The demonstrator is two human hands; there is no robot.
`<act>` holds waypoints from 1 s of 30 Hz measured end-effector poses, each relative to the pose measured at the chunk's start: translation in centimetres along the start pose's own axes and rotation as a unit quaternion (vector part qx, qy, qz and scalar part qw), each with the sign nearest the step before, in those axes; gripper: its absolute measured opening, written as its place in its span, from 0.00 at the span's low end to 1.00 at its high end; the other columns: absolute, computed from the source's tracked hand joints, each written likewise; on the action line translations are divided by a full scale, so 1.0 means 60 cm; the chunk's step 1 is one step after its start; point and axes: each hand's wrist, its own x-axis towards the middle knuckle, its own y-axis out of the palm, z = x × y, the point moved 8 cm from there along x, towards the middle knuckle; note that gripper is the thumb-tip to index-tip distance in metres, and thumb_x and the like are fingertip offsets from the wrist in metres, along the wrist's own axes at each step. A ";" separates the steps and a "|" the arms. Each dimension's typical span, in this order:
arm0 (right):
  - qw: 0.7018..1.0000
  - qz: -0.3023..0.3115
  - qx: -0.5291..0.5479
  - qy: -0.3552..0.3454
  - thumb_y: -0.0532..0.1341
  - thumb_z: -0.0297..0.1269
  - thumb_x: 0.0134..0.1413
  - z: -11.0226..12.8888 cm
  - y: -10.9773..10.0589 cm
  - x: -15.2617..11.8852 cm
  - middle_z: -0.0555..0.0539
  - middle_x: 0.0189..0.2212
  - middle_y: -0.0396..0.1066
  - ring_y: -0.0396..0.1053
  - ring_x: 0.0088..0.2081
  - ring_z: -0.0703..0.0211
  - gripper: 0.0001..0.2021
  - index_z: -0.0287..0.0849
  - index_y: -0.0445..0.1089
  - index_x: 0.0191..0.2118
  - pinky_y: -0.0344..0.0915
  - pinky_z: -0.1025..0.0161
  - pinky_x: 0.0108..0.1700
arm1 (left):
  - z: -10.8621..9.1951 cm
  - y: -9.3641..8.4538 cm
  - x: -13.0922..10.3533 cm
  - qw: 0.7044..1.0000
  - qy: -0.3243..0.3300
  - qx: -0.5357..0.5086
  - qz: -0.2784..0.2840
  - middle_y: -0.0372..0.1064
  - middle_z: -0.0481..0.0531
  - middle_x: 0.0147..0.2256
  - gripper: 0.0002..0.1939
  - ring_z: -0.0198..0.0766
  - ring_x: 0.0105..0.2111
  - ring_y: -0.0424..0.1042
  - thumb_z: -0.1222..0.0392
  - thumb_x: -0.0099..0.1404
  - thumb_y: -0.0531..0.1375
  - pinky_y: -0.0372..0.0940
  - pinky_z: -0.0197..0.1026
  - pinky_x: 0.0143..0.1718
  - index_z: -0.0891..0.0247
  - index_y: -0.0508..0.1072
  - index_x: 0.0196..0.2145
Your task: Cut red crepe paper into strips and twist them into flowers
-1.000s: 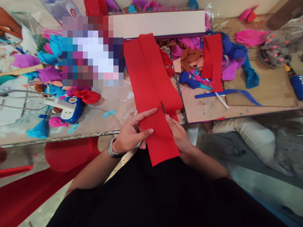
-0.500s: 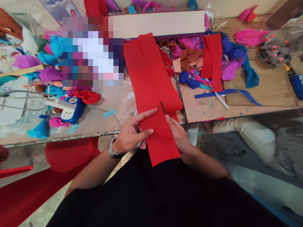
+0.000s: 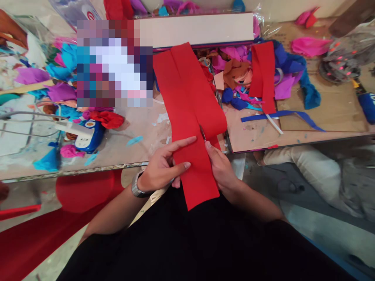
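Note:
A long red cloth strip (image 3: 187, 93) runs from the table down over its front edge toward my black shirt, with a slit along its middle. My left hand (image 3: 168, 162) grips the strip's left edge, thumb and index finger lying on top and the other fingers beneath. In my right hand (image 3: 221, 166) is a small pointed cutting tool, perhaps scissors (image 3: 202, 133); its dark tip lies on the cloth at the lower end of the slit. The handle is hidden by the hand and cloth. A loop of the strip bulges to the right above that hand.
Coloured cloth scraps (image 3: 236, 74) and a folded red piece (image 3: 263, 74) lie right of the strip. A white box (image 3: 196, 30) stands behind. At left are a blue-and-white power socket (image 3: 89, 136) and cables. A person's pale-trousered leg (image 3: 307, 168) is at lower right.
The blade shows more of its length above the cloth. The lower end of the strip has shifted slightly left and down, and the loop at right bulges a little more.

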 end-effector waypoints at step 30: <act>0.999 -0.023 0.018 -0.030 0.75 0.61 0.59 0.002 -0.011 -0.002 0.45 0.50 0.87 0.81 0.63 0.43 0.24 0.48 0.81 0.50 0.80 0.47 0.62 | -0.032 -0.034 0.035 0.965 0.195 0.127 -0.125 0.79 0.61 0.63 0.29 0.49 0.60 0.81 0.51 0.69 0.74 0.78 0.49 0.63 0.59 0.80 0.64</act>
